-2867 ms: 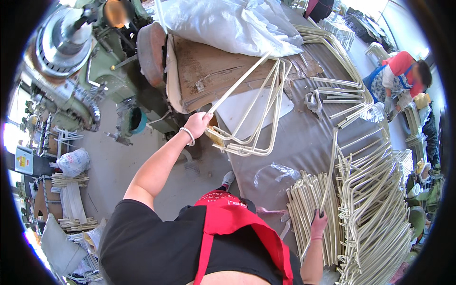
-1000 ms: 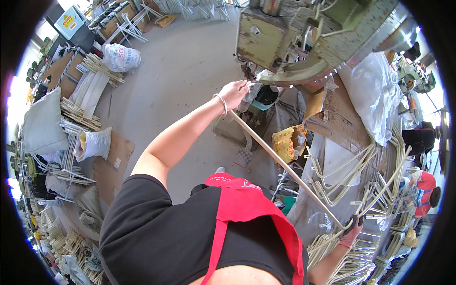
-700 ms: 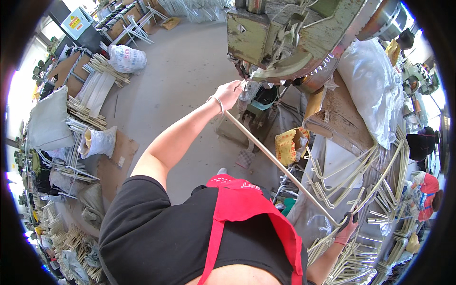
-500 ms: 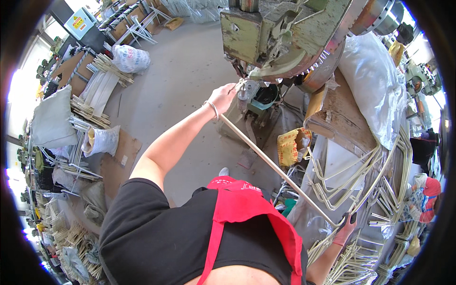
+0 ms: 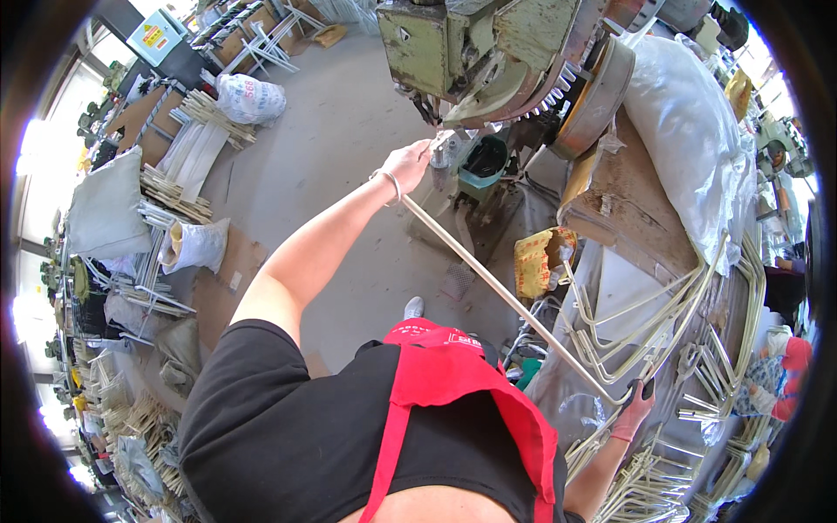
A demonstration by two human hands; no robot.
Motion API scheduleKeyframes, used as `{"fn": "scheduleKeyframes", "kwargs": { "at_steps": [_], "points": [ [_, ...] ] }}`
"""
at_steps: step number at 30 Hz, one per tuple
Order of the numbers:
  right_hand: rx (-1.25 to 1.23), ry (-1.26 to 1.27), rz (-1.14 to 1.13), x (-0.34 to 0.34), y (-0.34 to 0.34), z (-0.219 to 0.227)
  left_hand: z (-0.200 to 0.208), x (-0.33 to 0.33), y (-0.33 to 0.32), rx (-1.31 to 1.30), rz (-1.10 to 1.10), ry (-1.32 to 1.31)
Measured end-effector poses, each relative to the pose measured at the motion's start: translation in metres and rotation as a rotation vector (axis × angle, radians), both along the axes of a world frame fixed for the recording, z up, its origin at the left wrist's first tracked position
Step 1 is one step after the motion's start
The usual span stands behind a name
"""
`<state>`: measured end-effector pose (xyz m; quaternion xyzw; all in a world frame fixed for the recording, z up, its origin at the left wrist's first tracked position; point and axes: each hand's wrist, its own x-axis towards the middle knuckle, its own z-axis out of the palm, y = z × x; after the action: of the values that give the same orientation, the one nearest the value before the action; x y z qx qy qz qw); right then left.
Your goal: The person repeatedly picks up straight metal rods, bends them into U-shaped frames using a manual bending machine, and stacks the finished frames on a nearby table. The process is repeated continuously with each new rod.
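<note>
A long pale metal tube [image 5: 514, 302] slants from beneath my left wrist down to my right hand. My left hand [image 5: 406, 167], bare and with a bracelet at the wrist, is closed around the tube's far part, close under the head of a green machine [image 5: 445, 52]. The tube's far end and most of my left fingertips are hidden there. My right hand [image 5: 636, 413], in a pink glove with dark fingers, grips the near end, beside a stack of bent tubes [image 5: 610, 370].
A yellow bag [image 5: 532, 270] stands below the machine, near a teal container [image 5: 485, 161]. Large cardboard [image 5: 636, 192] and a white plastic sack [image 5: 689, 131] lie at right. Bundled tubes and sacks [image 5: 196, 246] line the left side. Another person [image 5: 776, 375] is at far right.
The view has shifted slightly, so the machine sits further left and higher. Both hands keep their hold on the tube, and it has hardly moved.
</note>
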<state>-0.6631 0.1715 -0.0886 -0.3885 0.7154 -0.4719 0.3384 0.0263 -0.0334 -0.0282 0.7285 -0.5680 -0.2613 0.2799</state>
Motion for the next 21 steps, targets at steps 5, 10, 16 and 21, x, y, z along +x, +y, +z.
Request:
{"fn": "scheduleKeyframes", "kwargs": {
  "at_steps": [5, 10, 16, 21],
  "points": [
    [0.036, 0.26, 0.05, 0.003, -0.006, -0.012, 0.004, -0.014, 0.019, 0.091, 0.152, 0.198],
    [-0.024, 0.764, 0.011, 0.022, -0.025, 0.027, 0.002, -0.008, 0.025, 0.216, 0.151, 0.361],
    [-0.073, 0.748, 0.489, 0.167, -0.052, 0.12, -0.006, 0.0, 0.02, 0.195, 0.117, 0.552],
    [-0.114, 0.905, 0.614, 0.25, -0.085, 0.126, -0.008, 0.007, 0.017, 0.211, 0.068, 0.534]
  ]
}}
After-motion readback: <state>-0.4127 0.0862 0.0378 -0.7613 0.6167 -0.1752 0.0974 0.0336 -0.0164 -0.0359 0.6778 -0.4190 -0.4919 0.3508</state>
